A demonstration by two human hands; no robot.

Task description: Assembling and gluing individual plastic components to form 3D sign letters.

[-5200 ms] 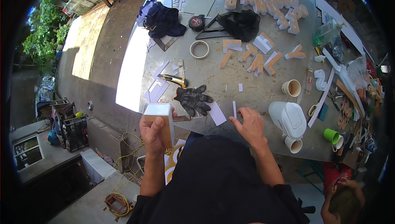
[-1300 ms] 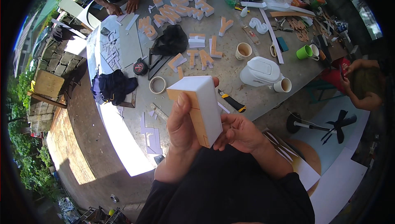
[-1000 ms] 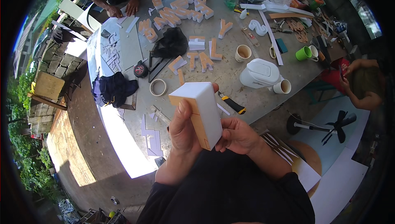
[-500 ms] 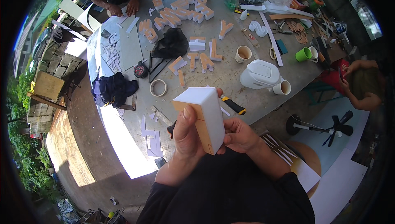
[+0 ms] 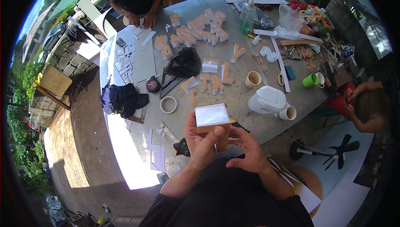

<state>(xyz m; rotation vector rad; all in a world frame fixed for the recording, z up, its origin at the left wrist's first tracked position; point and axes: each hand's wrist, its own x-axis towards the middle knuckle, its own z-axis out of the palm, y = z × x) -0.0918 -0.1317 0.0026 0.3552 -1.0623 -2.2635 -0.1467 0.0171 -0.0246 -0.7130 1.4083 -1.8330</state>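
My left hand [image 5: 203,144] grips a block-shaped piece [image 5: 213,115] with white sides and a tan face, probably a thick letter; its full shape is hidden by my fingers. The thumb presses on the tan face, and a white side is turned up. My right hand [image 5: 251,153] is at the block's right side, thumb and fingers apart, fingertips at or just behind its edge; whether they touch cannot be made out. Beyond my hands, several similar tan-and-white letters lie on the table, among them a Y-shaped one [image 5: 238,53] and an L-shaped one [image 5: 225,74].
A roll of tape [image 5: 168,105], tape measure [image 5: 153,85] and black mesh cloth [image 5: 183,63] lie to the left. Right of centre stand a white pitcher [image 5: 266,100] and paper cups [image 5: 253,79]. One person works at the far left; another sits at the right. A black fan [image 5: 344,148] stands lower right.
The block has been turned, from standing tall with a long white side showing to a white side facing up. My right hand has loosened and its fingers have spread.
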